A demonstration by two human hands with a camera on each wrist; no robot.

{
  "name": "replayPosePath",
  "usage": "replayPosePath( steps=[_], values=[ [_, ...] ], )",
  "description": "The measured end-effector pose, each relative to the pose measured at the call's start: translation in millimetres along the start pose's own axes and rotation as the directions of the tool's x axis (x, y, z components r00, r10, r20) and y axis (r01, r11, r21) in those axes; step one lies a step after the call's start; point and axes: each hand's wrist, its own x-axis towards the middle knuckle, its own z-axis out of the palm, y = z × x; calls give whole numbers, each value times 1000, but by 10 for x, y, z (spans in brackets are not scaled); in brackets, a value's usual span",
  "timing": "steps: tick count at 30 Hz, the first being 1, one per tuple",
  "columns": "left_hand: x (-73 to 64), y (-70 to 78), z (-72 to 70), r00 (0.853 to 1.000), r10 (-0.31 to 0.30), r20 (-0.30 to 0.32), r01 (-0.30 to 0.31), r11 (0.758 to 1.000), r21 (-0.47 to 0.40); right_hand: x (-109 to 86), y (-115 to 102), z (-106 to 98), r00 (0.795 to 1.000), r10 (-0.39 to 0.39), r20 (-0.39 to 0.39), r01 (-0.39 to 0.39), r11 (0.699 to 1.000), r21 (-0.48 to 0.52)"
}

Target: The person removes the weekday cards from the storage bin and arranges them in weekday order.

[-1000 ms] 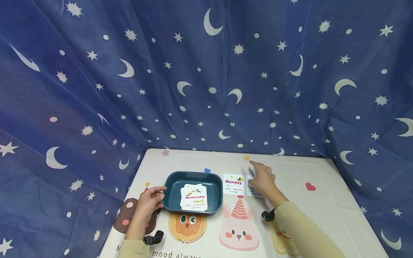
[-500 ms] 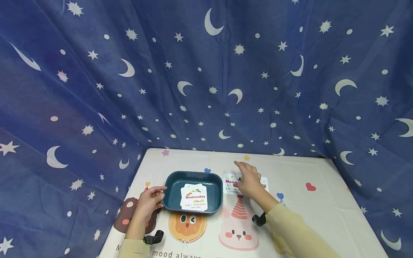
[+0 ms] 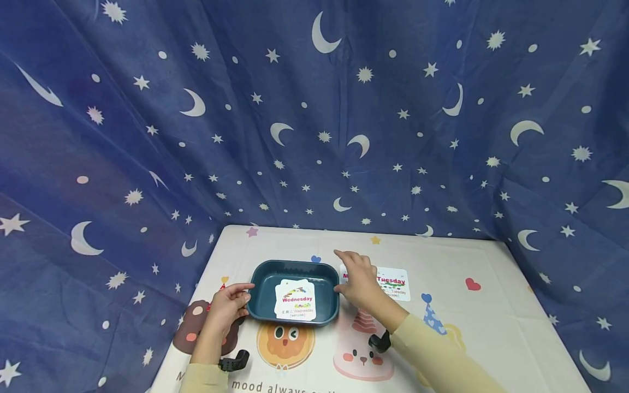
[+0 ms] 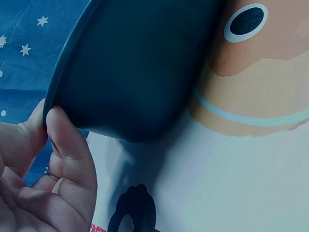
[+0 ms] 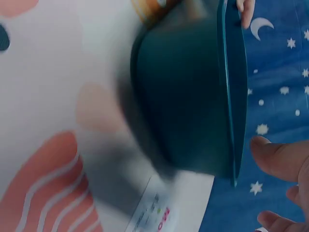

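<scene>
A dark teal, deep rectangular tray (image 3: 321,297) stands on the table in the head view, with a small stack of white cards inside, topped by a Wednesday card (image 3: 297,301). My left hand (image 3: 227,307) pinches its left rim, thumb and index finger against the edge in the left wrist view. Beside the right rim is my right hand (image 3: 361,283), fingers spread. In the right wrist view its thumb (image 5: 275,157) points at the rim with a small gap. Behind that hand, a Monday card (image 3: 345,269) is mostly hidden and a Tuesday card (image 3: 399,283) partly covered.
A white tablecloth (image 3: 491,327) printed with cartoon animals, hearts and lettering covers the table. A dark blue curtain (image 3: 245,164) with moons and stars hangs behind and along both sides. Black wrist cameras (image 3: 380,342) sit below each hand.
My right hand has moved left from above the Tuesday card, past the Monday card, to the tray's right rim, uncovering the Tuesday card. The left hand and tray stay put.
</scene>
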Motion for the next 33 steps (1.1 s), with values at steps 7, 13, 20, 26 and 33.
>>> replayPosePath(
  steps=[7,13,20,26,33],
  values=[
    [-7,9,5,1000,-2,12,2,1000,-3,-50,-190,82,998,-54,33,54,998,-13],
    [-8,12,10,1000,-6,3,6,1000,4,-78,-286,185,992,-104,70,107,993,-50],
    [6,3,7,1000,-1,1,1,1000,-5,-115,-432,307,988,-129,81,134,989,-66],
    [-11,4,-5,1000,0,2,0,1000,1,-134,-529,423,980,-152,125,164,982,-94],
    [-10,2,-6,1000,-9,-3,9,1000,14,-119,-583,576,975,-160,155,179,976,-122]
  ],
)
